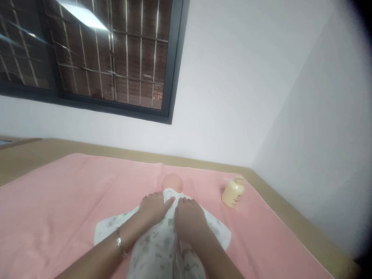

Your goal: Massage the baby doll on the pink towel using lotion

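Fingers of your left hand (154, 209) curl over one shoulder of the doll's gown (161, 240), the thumb spread apart toward the middle. Those of your right hand (190, 217) bend close together on the cloth just beside it; you cannot tell from the head view whether either hand pinches the fabric. A bracelet (119, 241) circles your left wrist. The doll (172, 182) lies before you in the white printed gown, sleeves out to both sides, its round head beyond your hands.

Under it spreads a pink sheet (95, 182), creased to your left, with a wooden-toned table (64, 145) showing along the far and right edges. To the right, near the sheet's edge, stands a cream pump bottle (233, 192), clear of your hands. Behind rises a white wall (232, 77), cornering at the right; upper left, a dark-framed window (174, 42) shows metal bars (127, 58), brickwork and a bright reflected light (85, 17).
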`<state>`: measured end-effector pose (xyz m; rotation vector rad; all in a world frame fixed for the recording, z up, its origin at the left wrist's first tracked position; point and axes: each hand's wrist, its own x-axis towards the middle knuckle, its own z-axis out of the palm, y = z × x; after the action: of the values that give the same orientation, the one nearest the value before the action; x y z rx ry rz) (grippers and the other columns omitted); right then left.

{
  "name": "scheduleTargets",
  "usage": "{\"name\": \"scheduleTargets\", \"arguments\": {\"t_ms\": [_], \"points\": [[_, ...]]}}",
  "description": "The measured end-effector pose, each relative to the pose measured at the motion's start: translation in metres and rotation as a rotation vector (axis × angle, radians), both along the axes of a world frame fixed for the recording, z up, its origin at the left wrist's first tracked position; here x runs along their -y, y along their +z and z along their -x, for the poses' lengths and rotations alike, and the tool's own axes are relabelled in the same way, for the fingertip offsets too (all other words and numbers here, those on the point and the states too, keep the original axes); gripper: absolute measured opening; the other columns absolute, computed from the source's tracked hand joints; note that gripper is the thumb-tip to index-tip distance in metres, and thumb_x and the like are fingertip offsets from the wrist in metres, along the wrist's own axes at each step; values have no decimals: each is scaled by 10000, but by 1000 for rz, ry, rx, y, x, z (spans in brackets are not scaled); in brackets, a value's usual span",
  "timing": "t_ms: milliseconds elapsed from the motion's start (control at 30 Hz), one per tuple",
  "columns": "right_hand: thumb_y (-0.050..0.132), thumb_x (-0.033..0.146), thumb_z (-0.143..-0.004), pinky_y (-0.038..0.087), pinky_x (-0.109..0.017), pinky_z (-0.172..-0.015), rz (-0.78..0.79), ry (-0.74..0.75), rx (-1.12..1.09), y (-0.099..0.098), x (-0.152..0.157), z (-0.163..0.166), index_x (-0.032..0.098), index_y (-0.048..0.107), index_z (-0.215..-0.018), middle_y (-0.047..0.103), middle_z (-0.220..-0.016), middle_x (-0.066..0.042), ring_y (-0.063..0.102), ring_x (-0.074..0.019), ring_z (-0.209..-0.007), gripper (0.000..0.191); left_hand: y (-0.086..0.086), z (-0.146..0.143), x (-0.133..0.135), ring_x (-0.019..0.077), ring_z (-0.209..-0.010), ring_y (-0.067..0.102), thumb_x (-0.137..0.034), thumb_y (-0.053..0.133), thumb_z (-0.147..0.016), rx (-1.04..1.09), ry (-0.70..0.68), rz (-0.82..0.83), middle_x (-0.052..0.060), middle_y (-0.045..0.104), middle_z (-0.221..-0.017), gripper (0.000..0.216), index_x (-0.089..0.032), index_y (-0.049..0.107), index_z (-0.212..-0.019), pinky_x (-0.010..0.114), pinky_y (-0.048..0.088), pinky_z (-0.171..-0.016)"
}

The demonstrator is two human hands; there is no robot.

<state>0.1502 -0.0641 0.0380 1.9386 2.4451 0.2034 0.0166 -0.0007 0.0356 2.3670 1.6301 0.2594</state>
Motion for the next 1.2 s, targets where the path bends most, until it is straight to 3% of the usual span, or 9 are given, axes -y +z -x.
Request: {"name": "scheduleTargets", "arguments": {"t_ms": [100, 233, 333, 567, 633, 733, 867, 1133, 1200], "points": [[491, 125, -834, 428, -379, -804, -38, -60, -68, -4, -9, -4, 122, 651, -927, 650, -925, -145, 606, -257, -885, 185, -6, -6, 11, 311, -913, 620, -491, 246, -937, -137, 54, -161, 176, 669, -984, 558, -100, 635, -1019, 428, 434, -808], [254, 277, -991, 436, -336, -747, -57, -252, -292, -15, -30, -16, 136, 646, -981, 678, -937, -132, 634, -229, -855, 416, -14, -12, 25, 340, -920, 609, -345, 316, -924, -249, 43, -325, 206, 647, -979, 439, -56, 620, -1055, 451, 432, -803], [207, 337, -1002, 439, -329, -741, -61, -273, -318, -17, -30, -16, 115, 645, -996, 677, -937, -146, 636, -235, -862, 491, -14, -10, 21, 339, -918, 610, -362, 314, -923, -221, 27, -283, 204, 647, -982, 446, -59, 617, -1049, 453, 436, -805], [366, 169, -917, 424, -308, -758, -92, -108, -158, -7, -8, -6, 119, 662, -926, 669, -904, -149, 615, -228, -864, 301, -4, 9, -13, 245, -919, 623, -556, 346, -881, 178, -80, 87, 104, 659, -1058, 486, -174, 580, -1069, 338, 463, -752], [354, 194, -927, 425, -302, -735, -89, -146, -202, -8, -13, -8, 122, 662, -917, 674, -897, -143, 621, -224, -847, 316, -6, 9, -10, 246, -916, 621, -558, 320, -893, 157, -71, 56, 104, 661, -1041, 494, -176, 588, -1053, 343, 460, -762], [275, 277, -968, 432, -308, -723, -48, -225, -307, -11, -25, -17, 124, 662, -947, 684, -927, -139, 637, -226, -852, 417, -10, 1, 8, 298, -951, 602, -485, 268, -933, -36, -27, -127, 152, 648, -1025, 501, -131, 603, -1049, 417, 441, -819], [206, 364, -988, 439, -307, -738, 46, -229, -429, -12, -34, -26, 129, 662, -976, 690, -955, -141, 643, -219, -872, 513, -15, -8, 26, 342, -984, 577, -390, 321, -927, -216, -4, -295, 201, 614, -1074, 462, -69, 581, -1133, 462, 432, -833], [317, 248, -937, 442, -315, -724, -15, -132, -306, -2, -12, -15, 127, 640, -982, 680, -955, -137, 634, -235, -873, 348, -9, 6, -2, 268, -953, 602, -537, 300, -913, 60, -58, -24, 115, 646, -1058, 503, -170, 566, -1131, 392, 456, -801], [303, 254, -943, 442, -316, -707, -16, -156, -306, -3, -13, -13, 131, 646, -955, 684, -927, -134, 638, -236, -852, 364, -10, 6, -1, 263, -943, 599, -530, 293, -920, 68, -58, -37, 113, 645, -1038, 495, -170, 570, -1116, 391, 450, -809]]}}
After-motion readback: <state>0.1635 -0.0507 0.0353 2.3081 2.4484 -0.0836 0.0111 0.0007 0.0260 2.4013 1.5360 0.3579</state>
